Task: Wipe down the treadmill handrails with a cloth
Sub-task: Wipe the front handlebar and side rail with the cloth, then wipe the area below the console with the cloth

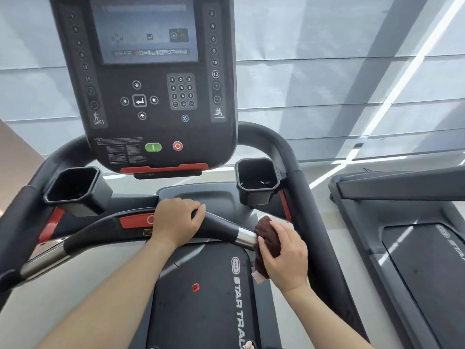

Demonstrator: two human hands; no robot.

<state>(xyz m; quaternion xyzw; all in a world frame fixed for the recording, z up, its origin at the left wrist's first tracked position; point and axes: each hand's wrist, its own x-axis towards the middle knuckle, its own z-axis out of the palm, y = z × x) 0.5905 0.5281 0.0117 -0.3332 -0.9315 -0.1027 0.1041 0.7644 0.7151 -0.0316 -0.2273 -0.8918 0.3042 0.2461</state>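
Head view: right hand [283, 258] is clenched around a dark brown terry cloth [268, 244], bunched over the right end of the curved black front handrail with polished metal end sleeves [221, 224]. Cloth touches the right-hand sleeve [246, 237]. Left hand [176, 221] is wrapped around the bar's black middle, just beside the red centre panel [134, 220]. The bar's long axis runs left-right, bowing away from the person; unwiped length lies leftward of the cloth. Judgement: right hand is nearer, and the left hand's grip blocks a full sweep.
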